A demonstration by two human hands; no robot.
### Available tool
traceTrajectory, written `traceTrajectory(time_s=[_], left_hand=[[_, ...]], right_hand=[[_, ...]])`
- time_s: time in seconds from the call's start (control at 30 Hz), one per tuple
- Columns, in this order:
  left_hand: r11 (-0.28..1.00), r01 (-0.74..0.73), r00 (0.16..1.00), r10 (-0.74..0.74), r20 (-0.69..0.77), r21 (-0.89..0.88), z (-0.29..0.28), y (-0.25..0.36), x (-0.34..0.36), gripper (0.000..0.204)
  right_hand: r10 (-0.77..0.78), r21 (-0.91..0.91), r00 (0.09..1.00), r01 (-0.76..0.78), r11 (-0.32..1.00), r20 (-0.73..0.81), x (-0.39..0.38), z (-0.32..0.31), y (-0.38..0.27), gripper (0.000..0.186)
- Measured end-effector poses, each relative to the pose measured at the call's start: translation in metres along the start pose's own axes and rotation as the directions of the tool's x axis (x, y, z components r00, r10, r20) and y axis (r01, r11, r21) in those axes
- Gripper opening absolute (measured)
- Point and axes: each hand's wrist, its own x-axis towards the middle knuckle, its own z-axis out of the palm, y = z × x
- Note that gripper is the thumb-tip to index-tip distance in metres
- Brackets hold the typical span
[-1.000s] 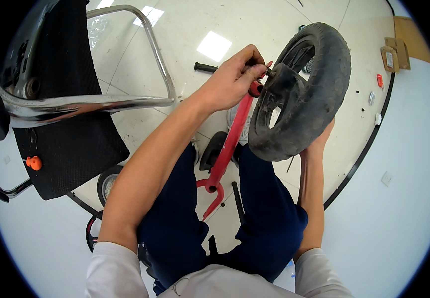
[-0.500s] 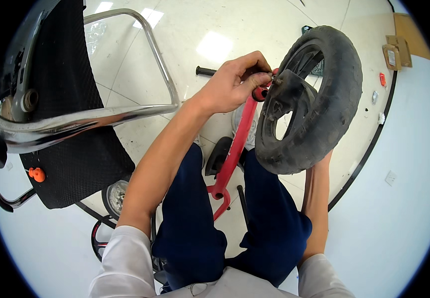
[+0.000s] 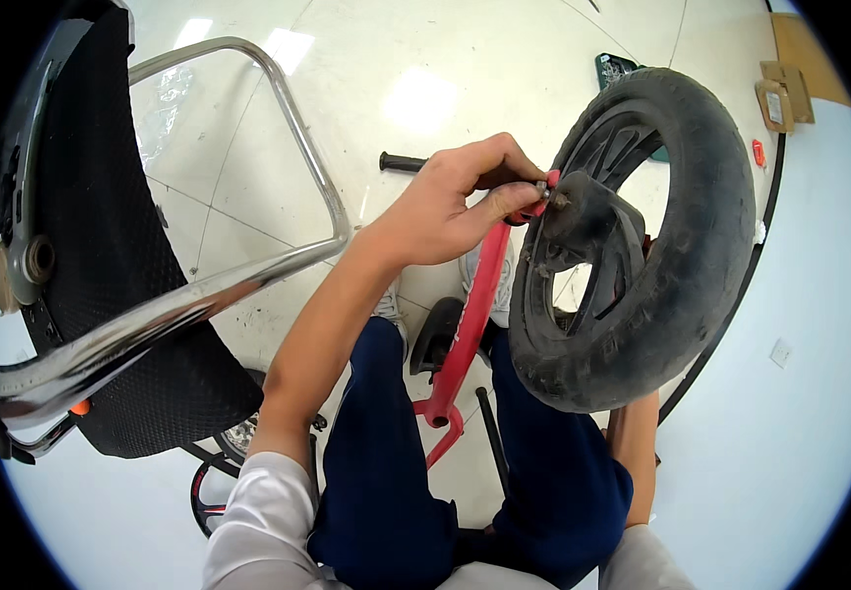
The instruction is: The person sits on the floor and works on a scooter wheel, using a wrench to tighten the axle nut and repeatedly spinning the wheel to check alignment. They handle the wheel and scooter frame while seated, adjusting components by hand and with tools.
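Note:
A black rubber-tyred wheel [image 3: 710,265] with a black hub cover is held up in front of me, tilted, above my right thigh. My left hand [image 3: 455,202] pinches a small metal fastener [image 3: 543,189] between thumb and fingertips, beside the hub's axle end. Just under these fingertips is the upper end of a red frame tube [image 3: 474,305], which slants down between my legs to a fork-like end. My right forearm [image 3: 634,442] rises behind the tyre. The wheel hides most or all of the right hand, so its grip does not show.
At left stands a chair with a black mesh seat [image 3: 170,383] and chromed tube legs [image 3: 293,108]. A black handle grip [image 3: 403,162] lies on the tiled floor beyond my left hand. Cardboard boxes [image 3: 784,96] lie far right by the wall, near a small red item [image 3: 758,152].
The wheel appears lower and further right, turned to show more of its open side. My left hand has shifted along with it, still pinching by the axle. The whole view has shifted a little.

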Motion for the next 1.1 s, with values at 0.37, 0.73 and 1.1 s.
traceTrajectory(time_s=[0.37,0.73,1.1], left_hand=[[0.944,0.141,0.987,-0.156,0.026,0.298,0.006,0.028,0.012,0.034],[0.876,0.363,0.929,-0.365,-0.054,0.318,0.013,0.045,0.011,0.039],[0.909,0.299,0.954,-0.279,-0.109,0.29,0.02,0.05,0.003,0.032]], right_hand=[[-0.075,-0.164,0.991,0.092,0.982,0.109,0.007,0.004,-0.003,0.055],[-0.114,-0.22,0.99,0.13,0.967,0.088,0.001,0.0,0.007,0.056],[-0.093,-0.213,0.992,0.108,0.971,0.081,0.005,0.006,-0.003,0.055]])
